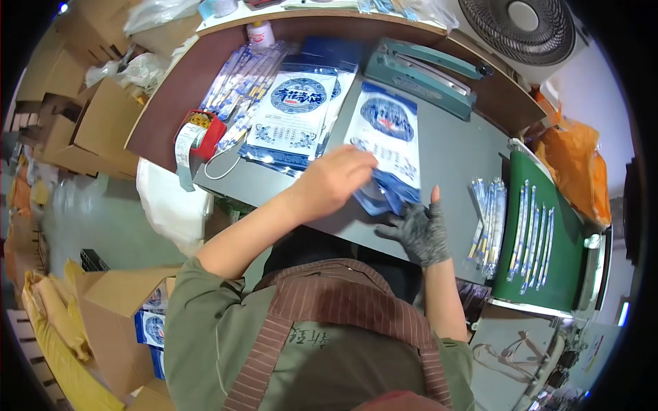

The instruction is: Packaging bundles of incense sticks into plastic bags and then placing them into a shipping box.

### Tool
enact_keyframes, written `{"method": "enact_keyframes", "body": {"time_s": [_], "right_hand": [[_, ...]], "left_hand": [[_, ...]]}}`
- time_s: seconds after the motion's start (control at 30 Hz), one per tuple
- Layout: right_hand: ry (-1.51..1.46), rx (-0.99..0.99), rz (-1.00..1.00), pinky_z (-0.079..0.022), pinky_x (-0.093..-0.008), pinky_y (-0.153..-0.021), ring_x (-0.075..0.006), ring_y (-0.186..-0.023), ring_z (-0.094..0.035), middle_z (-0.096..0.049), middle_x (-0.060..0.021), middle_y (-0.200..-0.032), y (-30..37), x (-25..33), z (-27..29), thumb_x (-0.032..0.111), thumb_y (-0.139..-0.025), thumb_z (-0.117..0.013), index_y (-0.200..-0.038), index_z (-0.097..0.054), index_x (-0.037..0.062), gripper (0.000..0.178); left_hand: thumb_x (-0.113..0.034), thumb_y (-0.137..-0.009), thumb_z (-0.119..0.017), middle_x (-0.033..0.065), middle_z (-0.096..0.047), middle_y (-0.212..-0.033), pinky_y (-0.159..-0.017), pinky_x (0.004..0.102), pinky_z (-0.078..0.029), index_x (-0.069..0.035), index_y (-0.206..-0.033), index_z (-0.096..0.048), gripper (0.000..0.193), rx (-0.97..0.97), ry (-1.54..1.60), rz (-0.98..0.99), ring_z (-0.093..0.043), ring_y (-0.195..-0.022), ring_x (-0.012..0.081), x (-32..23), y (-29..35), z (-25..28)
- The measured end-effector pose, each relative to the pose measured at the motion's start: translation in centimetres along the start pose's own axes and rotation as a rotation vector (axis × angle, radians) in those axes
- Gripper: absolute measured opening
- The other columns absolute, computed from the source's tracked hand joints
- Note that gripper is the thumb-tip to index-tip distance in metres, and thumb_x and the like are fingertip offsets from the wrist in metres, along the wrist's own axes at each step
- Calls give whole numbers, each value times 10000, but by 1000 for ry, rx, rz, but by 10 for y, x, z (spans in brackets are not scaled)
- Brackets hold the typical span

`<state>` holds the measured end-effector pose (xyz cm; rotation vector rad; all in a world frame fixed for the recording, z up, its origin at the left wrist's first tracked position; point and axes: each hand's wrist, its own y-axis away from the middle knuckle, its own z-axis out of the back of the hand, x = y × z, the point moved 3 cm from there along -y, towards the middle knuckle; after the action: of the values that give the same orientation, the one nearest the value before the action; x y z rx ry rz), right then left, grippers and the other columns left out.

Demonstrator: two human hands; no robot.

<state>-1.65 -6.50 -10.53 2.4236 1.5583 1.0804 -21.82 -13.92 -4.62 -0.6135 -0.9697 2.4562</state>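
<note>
A blue-and-white printed plastic pouch lies on the grey table in front of me, its blue lower end crumpled. My bare left hand has its fingers closed at the pouch's left edge, near that lower end. Beside the same end is my right hand, in a grey glove with a bare fingertip pointing up. Its fingers are spread, and whether they touch the pouch is hard to make out. To the left lies a stack of similar flat pouches. Just beyond the pouch stands a green heat sealer.
Slim blue-and-white wrapped sticks, like chopsticks, lie in a bundle, on a green board and in a far-left pile. A red box sits left. A raised wooden rim edges the table; cartons stand beyond.
</note>
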Motion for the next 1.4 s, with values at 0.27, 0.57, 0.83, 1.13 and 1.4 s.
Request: {"method": "enact_keyframes", "body": {"time_s": [0.27, 0.57, 0.83, 1.13, 1.4], "right_hand": [[297, 280, -321, -418, -426, -997, -312, -1110, -545, -533, -203, -1263, 18, -1, -37, 444, -868, -539, -1311, -429, -35, 662], [902, 892, -399, -500, -306, -858, -196, -981, -617, -610, -123, -1136, 40, -200, -246, 206, -797, -689, -1251, -499, -53, 555], [1017, 1593, -453, -365, -341, -1033, -234, -1318, -397, -374, -131, -1466, 80, -359, -294, 89, -890, -579, -1508, -181, 113, 736], [1338, 892, -121, -377, -340, -1017, -216, -1252, -455, -444, -110, -1410, -40, -202, -180, 264, -830, -647, -1472, -302, 89, 749], [1292, -528, 577, -478, -274, -705, -140, -758, -608, -661, -62, -848, 68, -35, 59, 137, -931, -542, -909, -622, 8, 153]], "left_hand": [[-201, -823, -580, 117, -551, -857, -905, 401, -447, -23, -812, -530, 185, 321, 302, -50, -571, -870, 309, -157, 31, 60], [-322, -881, -672, 131, -586, -1216, -919, 334, -493, 26, -1333, -430, 620, -1412, 1037, 1299, -581, -1098, 205, -264, 200, 147], [-313, -874, -638, 162, -653, -1093, -807, 406, -563, -16, -1238, -532, 482, -2187, 746, 1104, -672, -935, 267, -386, 399, 236], [-272, -803, -716, 184, -602, -1182, -863, 387, -510, 12, -1192, -558, 508, -1582, 176, 1760, -612, -1028, 289, -324, 657, 284], [-307, -871, -625, 200, -514, -1295, -981, 375, -421, 36, -1258, -490, 534, -1145, 883, 896, -518, -1164, 275, -281, 713, 439]]}}
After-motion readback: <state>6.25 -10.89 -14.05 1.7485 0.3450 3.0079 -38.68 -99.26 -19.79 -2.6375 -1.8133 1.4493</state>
